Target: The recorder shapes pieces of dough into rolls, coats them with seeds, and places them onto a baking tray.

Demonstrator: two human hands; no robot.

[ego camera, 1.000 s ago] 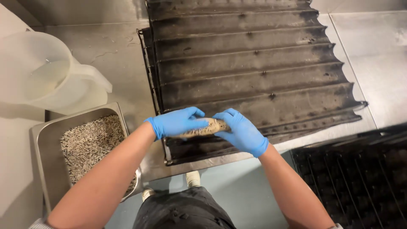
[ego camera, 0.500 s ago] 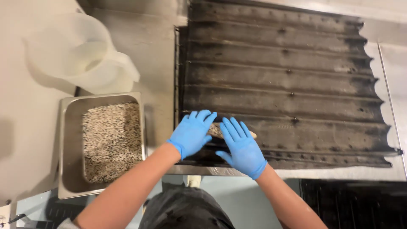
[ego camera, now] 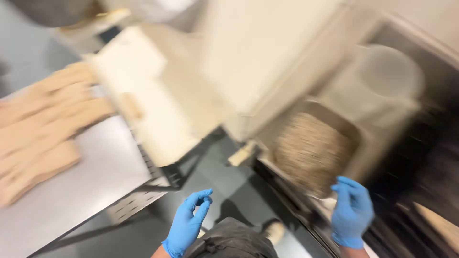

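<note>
A person in blue gloves stands between two work surfaces, the view streaked with motion blur. The left hand [ego camera: 187, 223] hangs in the air above the dark floor [ego camera: 224, 186], fingers loosely curled and parted, holding nothing. The right hand [ego camera: 352, 211] is raised just beside the near edge of a metal pan [ego camera: 356, 138], fingers spread a little and likewise empty. The pan is filled with a tan, grainy seed mix [ego camera: 311, 150] and sits on the counter to the person's right; a translucent plastic jug [ego camera: 382, 79] stands just behind it. To the left, a steel table [ego camera: 95, 177] carries rows of pale, elongated dough pieces [ego camera: 38, 129], too blurred to make out in detail. Between the two surfaces stands a cream-coloured board [ego camera: 143, 110] on a dark frame. A dark apron [ego camera: 229, 241] shows at the bottom edge of the view.
</note>
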